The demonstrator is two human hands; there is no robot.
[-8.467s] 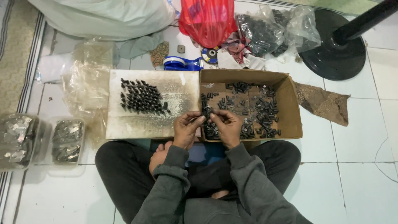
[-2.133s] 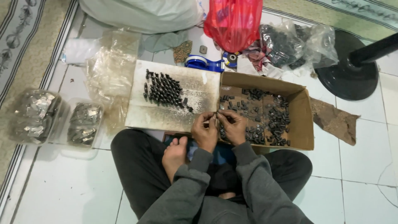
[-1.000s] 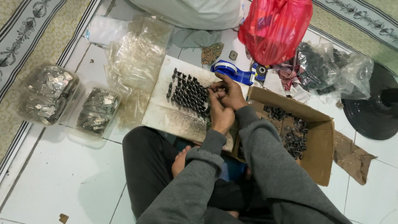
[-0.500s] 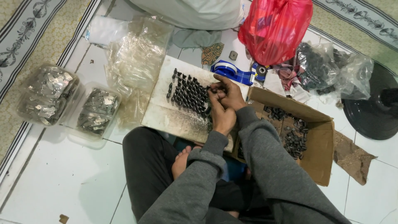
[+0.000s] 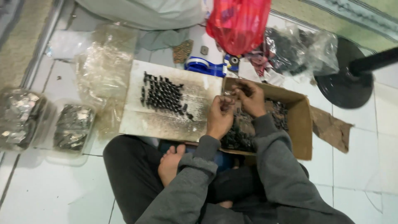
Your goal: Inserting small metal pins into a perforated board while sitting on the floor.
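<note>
Both hands, left hand (image 5: 219, 116) and right hand (image 5: 250, 97), meet pinched on a small dark part (image 5: 230, 96) above the cardboard box (image 5: 304, 128) left rim, likely mid-assembly; next presumably needs placement beside the rows (image 5: 163, 93) left of the box.

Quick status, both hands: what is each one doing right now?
Left hand: fingers curled shut on a small dark part, over the edge of the cardboard box.
Right hand: fingers pinched at the same small part; exact grip cannot be told.

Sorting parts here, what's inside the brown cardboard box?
The cardboard box holds small dark parts. The left hand and right hand cover its middle.
</note>
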